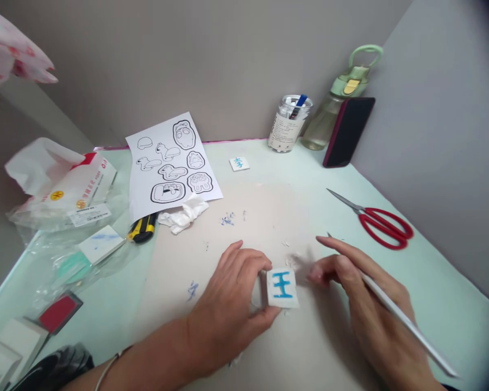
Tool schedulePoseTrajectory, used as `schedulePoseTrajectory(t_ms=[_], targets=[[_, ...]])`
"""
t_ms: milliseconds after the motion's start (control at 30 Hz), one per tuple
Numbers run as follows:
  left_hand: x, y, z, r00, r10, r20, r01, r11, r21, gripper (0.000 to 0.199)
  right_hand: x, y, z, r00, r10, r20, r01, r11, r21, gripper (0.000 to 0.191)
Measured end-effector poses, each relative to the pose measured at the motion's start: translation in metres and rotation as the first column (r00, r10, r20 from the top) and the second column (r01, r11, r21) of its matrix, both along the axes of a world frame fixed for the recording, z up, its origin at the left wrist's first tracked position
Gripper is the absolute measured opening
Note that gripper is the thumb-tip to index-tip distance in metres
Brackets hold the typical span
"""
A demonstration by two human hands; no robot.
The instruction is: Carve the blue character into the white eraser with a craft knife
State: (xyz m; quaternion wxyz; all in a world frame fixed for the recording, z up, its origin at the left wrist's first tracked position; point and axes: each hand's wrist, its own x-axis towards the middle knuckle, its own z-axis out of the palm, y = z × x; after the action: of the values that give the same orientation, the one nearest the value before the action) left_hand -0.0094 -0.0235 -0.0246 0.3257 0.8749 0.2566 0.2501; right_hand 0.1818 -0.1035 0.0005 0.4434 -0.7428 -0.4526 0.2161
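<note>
From my remote seat I've got the white block [282, 288] just below the centre of the frame, on or just over the beige sheet [264, 212] that covers the middle of the desk [432, 282]; can't tell if its underside touches. Blue strokes on its top face.

Handling, my guess: light, a bit soft & rubbery like an eraser, so it'd dent or nick rather than shatter; prob. not v. slippery. Best hold = opposite side edges, pads off the blue lines (fresh ink might smear, tho I can't tell if it's wet).

Position: block sits btwn the two hands. The left hand [238, 290] is closed on it, fingers at the upper-left corner & thumb along the bottom edge, so it's hard up against that hand's right side. The right hand [378, 326] is apart from it, to the lower right of the frame, gripping a slim silver tool [411, 331] pen-style; tip pokes out past the index finger, pointing up-left, not touching the block. Pale crumbs [291, 262] lie just above the block, approx. btwn it & the right hand's curled fingers.
</note>
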Motion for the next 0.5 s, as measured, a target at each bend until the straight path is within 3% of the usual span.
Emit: schedulePoseTrajectory(t_ms=[233, 333, 433, 500], targets=[[-0.002, -0.001, 0.006, 0.996, -0.074, 0.054, 0.073, 0.997, 0.021, 0.043, -0.009, 0.006, -0.003, 0.898, 0.226, -0.378, -0.299, 0.943, -0.146, 0.025], [-0.004, -0.001, 0.009, 0.996, -0.021, 0.083, 0.016, 0.998, 0.061, 0.044, -0.011, 0.005, -0.005, 0.907, 0.214, -0.363, -0.281, 0.949, -0.145, 0.025], [-0.004, -0.002, 0.013, 0.986, 0.056, 0.16, -0.065, 0.997, 0.053, 0.019, -0.012, 0.003, -0.005, 0.913, 0.172, -0.371, -0.238, 0.961, -0.14, 0.026], [-0.003, -0.004, 0.014, 0.982, 0.029, 0.185, -0.032, 0.999, 0.016, 0.005, -0.013, 0.001, -0.005, 0.912, 0.146, -0.383, -0.215, 0.966, -0.144, 0.027]])
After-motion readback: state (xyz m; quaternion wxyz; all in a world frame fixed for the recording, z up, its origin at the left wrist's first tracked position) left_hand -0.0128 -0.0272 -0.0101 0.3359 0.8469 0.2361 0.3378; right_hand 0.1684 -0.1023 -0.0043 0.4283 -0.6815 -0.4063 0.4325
